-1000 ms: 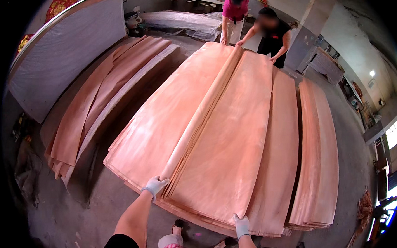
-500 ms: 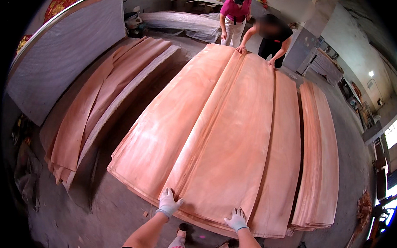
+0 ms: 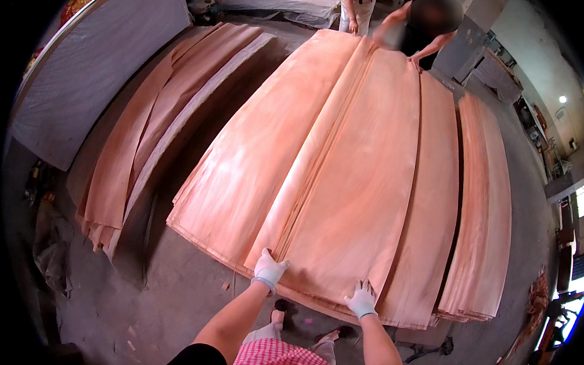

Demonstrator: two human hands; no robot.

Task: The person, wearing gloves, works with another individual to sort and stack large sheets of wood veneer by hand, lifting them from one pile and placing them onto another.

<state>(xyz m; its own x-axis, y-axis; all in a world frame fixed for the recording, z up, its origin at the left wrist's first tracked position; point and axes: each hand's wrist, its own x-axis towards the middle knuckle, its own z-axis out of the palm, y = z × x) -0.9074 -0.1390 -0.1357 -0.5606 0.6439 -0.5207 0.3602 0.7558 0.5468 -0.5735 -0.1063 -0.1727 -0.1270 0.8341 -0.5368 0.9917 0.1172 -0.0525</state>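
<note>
Long, thin sheets of pinkish-tan wood veneer (image 3: 363, 178) lie in a wide stack in front of me. Both my hands wear pale gloves. My left hand (image 3: 271, 269) rests at the near edge, on the narrow veneer strip (image 3: 298, 176) beside the wide sheet, its thumb apart from its fingers. Farther right, my right hand (image 3: 362, 298) lies with fingers spread on the near right corner of the wide sheet. At the far end, a co-worker in black (image 3: 432, 26) has a hand on the same sheet's edge; that person's other hand is blurred.
Left of the stack lies a lower pile of darker veneer (image 3: 129, 138), by a large sheet-covered panel (image 3: 96, 79). A narrow veneer pile (image 3: 484, 208) stands on the right. Another person (image 3: 358, 14) stands at the far end. Grey concrete floor (image 3: 165, 307) surrounds the stack.
My view has tilted down and shifted, so the stack sits higher in the picture. My hands stay at the near edge. The co-worker in black leans lower over the far end.
</note>
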